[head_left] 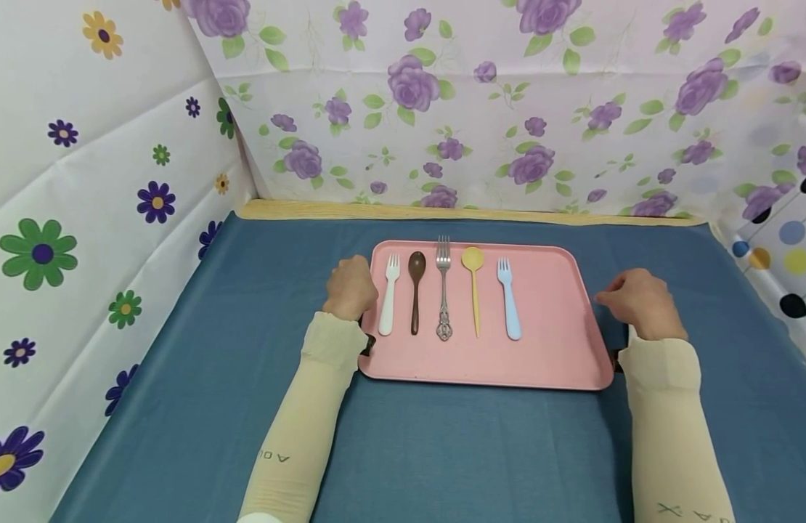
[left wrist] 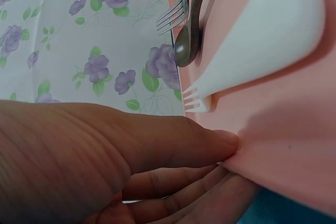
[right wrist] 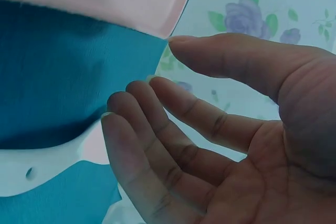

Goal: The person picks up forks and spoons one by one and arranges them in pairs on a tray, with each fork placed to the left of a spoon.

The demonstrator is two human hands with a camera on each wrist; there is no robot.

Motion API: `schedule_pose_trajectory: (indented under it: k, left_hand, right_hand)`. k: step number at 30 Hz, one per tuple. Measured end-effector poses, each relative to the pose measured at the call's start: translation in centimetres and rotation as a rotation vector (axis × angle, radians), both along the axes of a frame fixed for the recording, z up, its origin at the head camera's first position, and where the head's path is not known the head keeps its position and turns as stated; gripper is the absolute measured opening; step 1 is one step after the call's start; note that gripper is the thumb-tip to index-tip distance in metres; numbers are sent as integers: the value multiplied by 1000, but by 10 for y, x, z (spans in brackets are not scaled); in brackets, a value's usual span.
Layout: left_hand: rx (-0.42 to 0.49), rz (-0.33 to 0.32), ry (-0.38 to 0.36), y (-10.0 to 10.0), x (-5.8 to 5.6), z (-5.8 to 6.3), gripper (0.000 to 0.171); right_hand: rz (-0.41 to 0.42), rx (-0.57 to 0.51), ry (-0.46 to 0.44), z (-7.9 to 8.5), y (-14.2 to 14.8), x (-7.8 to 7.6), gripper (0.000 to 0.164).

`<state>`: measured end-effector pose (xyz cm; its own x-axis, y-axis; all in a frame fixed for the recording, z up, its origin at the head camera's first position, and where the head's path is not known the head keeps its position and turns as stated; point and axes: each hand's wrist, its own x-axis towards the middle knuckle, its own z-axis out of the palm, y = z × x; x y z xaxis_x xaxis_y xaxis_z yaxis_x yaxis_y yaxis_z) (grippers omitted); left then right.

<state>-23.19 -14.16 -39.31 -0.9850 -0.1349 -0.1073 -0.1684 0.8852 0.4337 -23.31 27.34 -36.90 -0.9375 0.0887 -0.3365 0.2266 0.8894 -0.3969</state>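
A pink tray (head_left: 540, 356) lies on the blue cloth. On it, side by side, are a white fork (head_left: 387, 301), a dark brown spoon (head_left: 415, 290), an ornate metal fork (head_left: 444, 290), a yellow spoon (head_left: 475, 287) and a light blue fork (head_left: 510, 301). My left hand (head_left: 352, 287) pinches the tray's left edge, thumb on top and fingers underneath, as the left wrist view shows. Beyond the tray's right edge is my right hand (head_left: 643, 303). Its fingers are loosely bent and hold nothing; the thumb tip is close to the tray's corner.
A white object with a holed handle (right wrist: 31, 171) lies on the cloth beside my right fingers, partly hidden by them. The blue cloth (head_left: 481, 450) covers the table. Flowered sheets (head_left: 481, 138) rise behind and at the left, with a dotted one (head_left: 791, 261) at the right.
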Motion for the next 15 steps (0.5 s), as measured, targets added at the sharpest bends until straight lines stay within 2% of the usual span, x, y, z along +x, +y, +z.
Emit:
schedule_pose_trajectory:
  k: [15]
  left_hand:
    - [13,10,6,1,1,0,10]
  right_hand:
    - [-118,8,-14,-1,12,6,52]
